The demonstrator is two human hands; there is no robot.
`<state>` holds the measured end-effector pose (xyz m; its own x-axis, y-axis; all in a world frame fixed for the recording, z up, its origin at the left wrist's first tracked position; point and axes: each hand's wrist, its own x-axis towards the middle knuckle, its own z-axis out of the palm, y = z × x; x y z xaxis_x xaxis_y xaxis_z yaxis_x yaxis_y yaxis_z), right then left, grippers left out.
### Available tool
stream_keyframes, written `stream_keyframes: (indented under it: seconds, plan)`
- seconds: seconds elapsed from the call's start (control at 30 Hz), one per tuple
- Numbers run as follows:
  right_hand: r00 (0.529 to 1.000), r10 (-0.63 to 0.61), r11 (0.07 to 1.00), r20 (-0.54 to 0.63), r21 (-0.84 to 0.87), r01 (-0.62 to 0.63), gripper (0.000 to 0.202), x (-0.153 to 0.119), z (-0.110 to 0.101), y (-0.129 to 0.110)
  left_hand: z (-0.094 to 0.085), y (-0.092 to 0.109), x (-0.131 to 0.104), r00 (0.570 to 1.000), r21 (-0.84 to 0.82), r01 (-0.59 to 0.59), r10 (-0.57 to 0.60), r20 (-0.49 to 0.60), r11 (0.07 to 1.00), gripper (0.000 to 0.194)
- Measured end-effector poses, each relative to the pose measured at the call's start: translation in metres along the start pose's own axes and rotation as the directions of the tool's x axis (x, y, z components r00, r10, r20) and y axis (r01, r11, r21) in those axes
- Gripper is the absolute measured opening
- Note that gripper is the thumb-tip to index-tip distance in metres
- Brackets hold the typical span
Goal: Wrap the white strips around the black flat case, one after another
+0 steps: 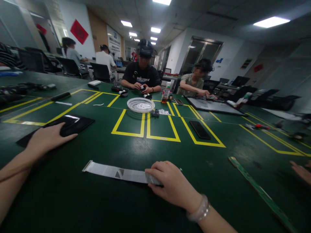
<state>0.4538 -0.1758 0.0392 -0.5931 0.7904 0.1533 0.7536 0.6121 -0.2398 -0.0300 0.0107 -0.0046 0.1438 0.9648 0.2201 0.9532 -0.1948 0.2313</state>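
A pale grey flat ribbon cable [104, 170], with a connector at its left end, stretches across the near part of the green table. My right hand [167, 181] pinches its right end, and the fingers hide part of it. My left hand [48, 137] rests on a shiny black pouch or folded sheet [81, 124] at the left, thumb apart from the fingers. On the right lies a long, narrow green circuit board [259, 191], touched by neither of my hands.
Yellow tape [162, 139] marks rectangles on the table [206, 181]. Beyond are a white round basket [132, 105], a black phone [199, 129] and a bottle [165, 95]. Two people work opposite, one beside a large flat panel [213, 106]. Another person's hand [301, 171] shows at the right edge.
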Motion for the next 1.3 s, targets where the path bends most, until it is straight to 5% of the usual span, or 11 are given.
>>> stream_keyframes:
  seconds: [0.1,0.2,0.33,0.43,0.53,0.7,0.9,1.13,1.2,1.3]
  plan:
    - [0.999,-0.034,0.999,-0.023,0.028,0.035,0.04,-0.001,0.001,-0.001,0.002,0.051,-0.003,1.0,0.058,0.013,-0.014,0.025,0.998,0.101]
    - [0.993,-0.102,0.993,-0.068,0.047,0.105,0.04,-0.002,0.003,0.0,0.013,0.113,-0.015,0.968,-0.01,-0.226,0.225,0.106,0.974,0.092]
    - [0.981,-0.175,0.981,-0.078,0.068,0.18,0.041,-0.003,0.007,0.0,0.028,0.188,-0.05,0.831,-0.154,-0.501,0.523,0.189,0.852,0.084]
    - [0.982,-0.183,0.981,-0.047,0.065,0.185,0.04,-0.003,0.008,-0.002,0.031,0.218,-0.075,0.731,-0.265,-0.593,0.646,0.22,0.761,0.081]
    - [0.986,-0.163,0.986,-0.035,0.039,0.164,0.04,-0.002,0.007,-0.003,0.025,0.224,-0.083,0.698,-0.364,-0.575,0.671,0.248,0.733,0.061]
    - [0.999,-0.03,0.999,-0.04,0.025,0.031,0.042,0.0,0.008,0.001,0.004,0.216,-0.074,0.743,-0.455,-0.474,0.62,0.253,0.754,0.038]
    - [0.999,0.037,0.999,-0.027,0.022,-0.037,0.01,0.003,0.014,0.008,0.015,0.214,-0.077,0.647,-0.257,-0.664,0.711,0.274,0.703,0.032]
    - [0.997,0.038,0.999,-0.069,0.005,-0.037,0.007,0.001,0.013,0.009,0.015,0.217,-0.079,0.627,-0.149,-0.733,0.744,0.232,0.664,0.02]
    - [0.996,0.038,0.999,-0.078,-0.001,-0.038,0.008,0.002,0.011,0.009,0.015,0.217,-0.08,0.636,-0.151,-0.732,0.746,0.196,0.664,0.022]
    - [0.996,0.031,0.999,-0.082,0.029,-0.029,0.006,0.002,0.009,0.008,0.019,0.216,-0.082,0.646,-0.148,-0.735,0.75,0.146,0.662,0.05]
